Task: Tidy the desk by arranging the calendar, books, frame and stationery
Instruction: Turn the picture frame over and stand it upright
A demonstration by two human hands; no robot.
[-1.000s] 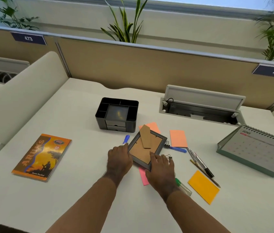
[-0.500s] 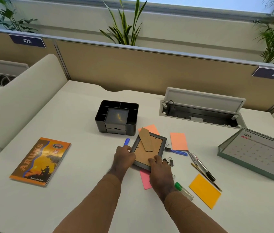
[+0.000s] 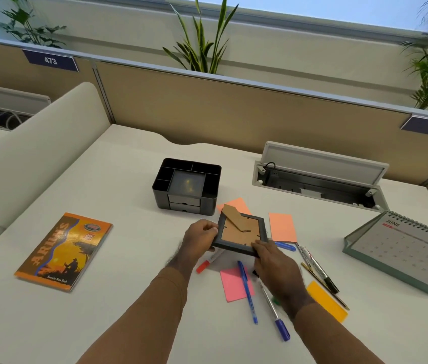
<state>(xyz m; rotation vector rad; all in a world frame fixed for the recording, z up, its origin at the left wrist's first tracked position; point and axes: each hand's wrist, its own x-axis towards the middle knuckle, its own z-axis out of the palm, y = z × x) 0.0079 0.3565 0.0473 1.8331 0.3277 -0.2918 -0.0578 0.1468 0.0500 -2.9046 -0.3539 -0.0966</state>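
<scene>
The dark rectangular picture frame (image 3: 240, 236) shows only its brown cardboard back with the fold-out stand, so its front face is hidden. The right hand (image 3: 273, 266) covers the frame's near right corner and most of a small black object beneath it, perhaps a binder clip. A green-tipped item (image 3: 275, 301) peeks out beside the right wrist, too covered to identify. The grey spiral-bound desk calendar (image 3: 402, 252) is cut off by the right edge, its date numbers too blurred to read. The small print on the orange paperback book (image 3: 64, 252) is likewise illegible.
</scene>
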